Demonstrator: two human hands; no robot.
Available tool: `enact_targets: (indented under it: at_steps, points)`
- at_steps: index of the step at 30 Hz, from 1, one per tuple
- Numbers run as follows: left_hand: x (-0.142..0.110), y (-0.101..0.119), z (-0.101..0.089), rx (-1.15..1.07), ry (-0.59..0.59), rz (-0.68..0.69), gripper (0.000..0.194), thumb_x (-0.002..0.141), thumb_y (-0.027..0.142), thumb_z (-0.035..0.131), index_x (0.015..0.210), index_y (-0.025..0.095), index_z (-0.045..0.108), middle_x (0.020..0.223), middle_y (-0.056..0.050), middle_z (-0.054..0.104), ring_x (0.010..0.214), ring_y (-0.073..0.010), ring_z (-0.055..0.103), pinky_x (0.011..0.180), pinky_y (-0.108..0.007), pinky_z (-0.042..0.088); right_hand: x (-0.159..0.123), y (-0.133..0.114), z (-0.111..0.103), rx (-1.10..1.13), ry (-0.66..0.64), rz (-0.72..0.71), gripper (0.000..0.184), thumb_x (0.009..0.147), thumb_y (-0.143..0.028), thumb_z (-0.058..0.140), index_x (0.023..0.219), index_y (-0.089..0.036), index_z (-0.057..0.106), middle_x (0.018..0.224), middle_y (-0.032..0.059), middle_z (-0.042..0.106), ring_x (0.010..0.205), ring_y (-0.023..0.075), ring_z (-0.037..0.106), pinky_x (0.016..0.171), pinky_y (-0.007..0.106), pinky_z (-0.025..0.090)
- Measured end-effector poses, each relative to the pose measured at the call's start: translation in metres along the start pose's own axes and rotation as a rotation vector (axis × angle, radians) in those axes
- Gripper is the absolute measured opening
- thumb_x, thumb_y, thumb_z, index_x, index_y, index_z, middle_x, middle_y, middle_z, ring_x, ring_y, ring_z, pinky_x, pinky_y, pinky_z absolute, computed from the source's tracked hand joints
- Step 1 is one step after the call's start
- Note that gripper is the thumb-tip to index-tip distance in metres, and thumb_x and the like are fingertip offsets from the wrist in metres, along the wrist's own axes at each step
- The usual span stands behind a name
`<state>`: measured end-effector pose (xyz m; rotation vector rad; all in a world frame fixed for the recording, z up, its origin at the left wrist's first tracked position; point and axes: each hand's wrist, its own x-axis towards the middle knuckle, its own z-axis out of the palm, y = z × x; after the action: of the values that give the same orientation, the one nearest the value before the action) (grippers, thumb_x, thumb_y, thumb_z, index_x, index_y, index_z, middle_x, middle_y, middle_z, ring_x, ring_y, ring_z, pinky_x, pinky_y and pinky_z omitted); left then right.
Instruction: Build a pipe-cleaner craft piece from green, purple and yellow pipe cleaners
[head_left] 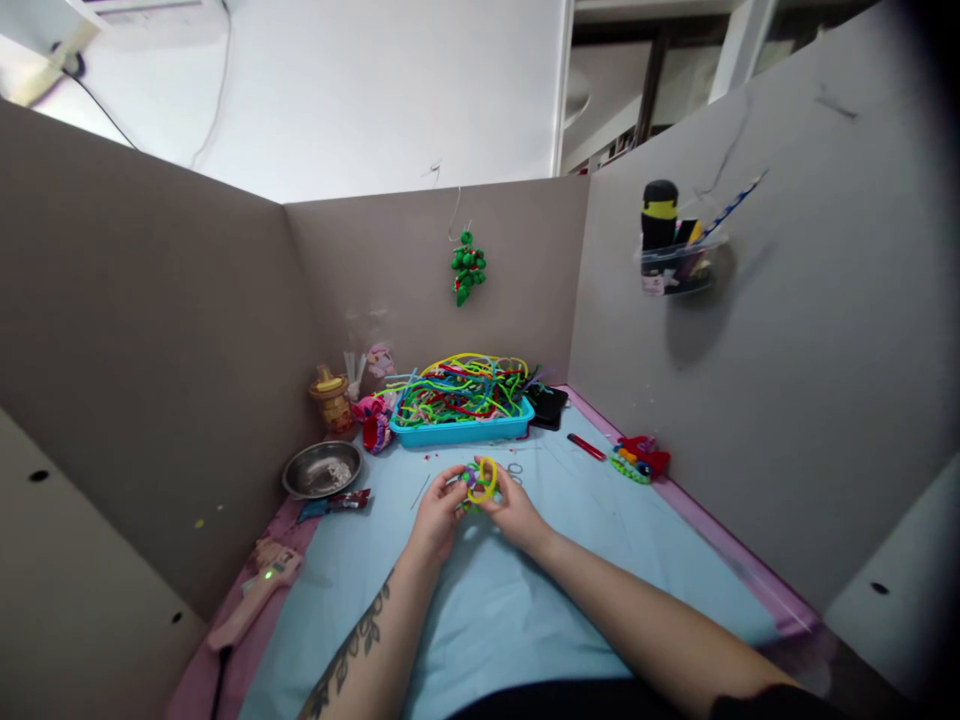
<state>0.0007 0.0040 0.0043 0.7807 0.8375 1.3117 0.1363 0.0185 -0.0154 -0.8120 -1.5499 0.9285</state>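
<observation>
1. The left hand (437,512) and the right hand (512,508) meet over the middle of the bench (525,610), fingers curled closed on a small pipe-cleaner piece (480,482) held between them – a yellow loop with purple and green bits
2. The piece sits just above the light blue cover of the bench, in front of the blue tray (461,430)
3. The tray stands at the back, heaped with loose pipe cleaners (457,388) in green, yellow, red and blue
4. Left of the hands lie a metal bowl (322,468) and a small dark wrapper (334,502); nearer the left edge rests a pink glue gun (255,595) with a green light on
5. To the right lie a red tool (586,447) and a small red and green craft piece (639,460) – well apart from the hands
6. A green ornament (468,266) hangs on the back wall, and a clear cup of tools (675,262) is fixed to the right wall
</observation>
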Motion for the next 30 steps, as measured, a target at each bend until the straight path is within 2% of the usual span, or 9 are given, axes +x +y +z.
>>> enact_targets:
  at_steps: [3, 6, 11, 16, 18, 22, 24, 27, 30]
  points:
    - [-0.001, 0.001, 0.0, -0.024, -0.007, -0.002, 0.042, 0.061, 0.027, 0.076, 0.099, 0.018, 0.061, 0.087, -0.005, 0.066, 0.075, -0.0148, 0.062, 0.067, -0.024, 0.045, 0.001, -0.001, -0.005, -0.09, 0.011, -0.031, 0.043, 0.076, -0.021, 0.054, 0.118, -0.021, 0.05, 0.119, 0.0076, 0.057, 0.11, 0.0222, 0.053, 0.095, 0.039, 0.041]
    - [-0.001, 0.0, 0.001, -0.025, 0.0, -0.01, 0.043, 0.06, 0.026, 0.077, 0.099, 0.019, 0.061, 0.086, -0.005, 0.066, 0.074, -0.0142, 0.061, 0.066, -0.024, 0.045, 0.0, -0.004, -0.008, -0.151, 0.03, -0.023, 0.034, 0.078, -0.021, 0.051, 0.112, -0.02, 0.052, 0.106, 0.007, 0.063, 0.096, 0.0204, 0.059, 0.083, 0.035, 0.047]
    - [0.001, -0.002, 0.0, -0.034, -0.003, -0.019, 0.044, 0.061, 0.026, 0.076, 0.101, 0.018, 0.06, 0.087, -0.005, 0.066, 0.073, -0.0139, 0.061, 0.065, -0.023, 0.045, 0.0, -0.007, -0.011, -0.28, 0.111, -0.05, 0.009, 0.079, -0.026, 0.055, 0.085, -0.02, 0.053, 0.08, 0.0019, 0.062, 0.073, 0.0164, 0.058, 0.065, 0.028, 0.045]
    - [0.004, -0.004, -0.002, -0.055, -0.01, 0.034, 0.045, 0.06, 0.026, 0.077, 0.101, 0.018, 0.059, 0.08, -0.003, 0.066, 0.072, -0.0134, 0.062, 0.066, -0.023, 0.045, -0.002, -0.012, -0.013, -0.472, 0.176, -0.321, 0.007, 0.078, -0.022, 0.057, 0.072, -0.02, 0.053, 0.081, 0.0039, 0.056, 0.081, 0.0187, 0.052, 0.074, 0.033, 0.042]
    - [0.005, -0.004, -0.003, -0.072, 0.011, 0.07, 0.046, 0.059, 0.026, 0.078, 0.101, 0.018, 0.059, 0.077, -0.002, 0.065, 0.07, -0.0128, 0.062, 0.065, -0.023, 0.045, -0.005, -0.017, -0.012, -0.508, 0.083, -0.444, 0.007, 0.079, -0.02, 0.055, 0.073, -0.02, 0.053, 0.074, 0.0026, 0.055, 0.076, 0.0176, 0.051, 0.072, 0.032, 0.041]
    - [0.005, -0.002, -0.003, -0.111, 0.036, 0.095, 0.047, 0.059, 0.025, 0.078, 0.1, 0.018, 0.058, 0.078, -0.002, 0.066, 0.07, -0.0126, 0.062, 0.065, -0.022, 0.046, -0.016, -0.031, -0.002, -0.517, -0.312, -0.705, 0.009, 0.082, -0.018, 0.048, 0.076, -0.021, 0.054, 0.069, 0.0017, 0.058, 0.068, 0.0148, 0.052, 0.063, 0.028, 0.041]
    - [0.005, -0.001, -0.004, -0.127, 0.035, 0.09, 0.047, 0.06, 0.025, 0.077, 0.101, 0.018, 0.057, 0.082, -0.004, 0.067, 0.075, -0.0144, 0.063, 0.068, -0.024, 0.046, -0.023, -0.04, 0.002, -0.55, -0.427, -0.849, 0.012, 0.082, -0.018, 0.045, 0.075, -0.022, 0.054, 0.067, 0.001, 0.059, 0.064, 0.0142, 0.051, 0.061, 0.028, 0.04]
    - [0.005, -0.001, -0.006, -0.108, 0.041, 0.101, 0.046, 0.06, 0.027, 0.077, 0.101, 0.018, 0.057, 0.084, -0.005, 0.067, 0.078, -0.0161, 0.064, 0.069, -0.025, 0.047, -0.03, -0.048, 0.003, -0.57, -0.483, -1.016, 0.016, 0.085, -0.03, 0.045, 0.077, -0.022, 0.055, 0.065, 0.0012, 0.058, 0.061, 0.015, 0.05, 0.058, 0.03, 0.038]
    - [0.006, -0.002, -0.008, 0.002, 0.041, 0.134, 0.045, 0.062, 0.031, 0.075, 0.101, 0.016, 0.058, 0.083, -0.006, 0.068, 0.074, -0.0152, 0.063, 0.066, -0.024, 0.046, -0.027, -0.046, -0.005, -0.482, -0.295, -0.955, 0.032, 0.087, -0.046, 0.039, 0.089, -0.02, 0.057, 0.067, 0.004, 0.058, 0.063, 0.0172, 0.05, 0.059, 0.032, 0.04]
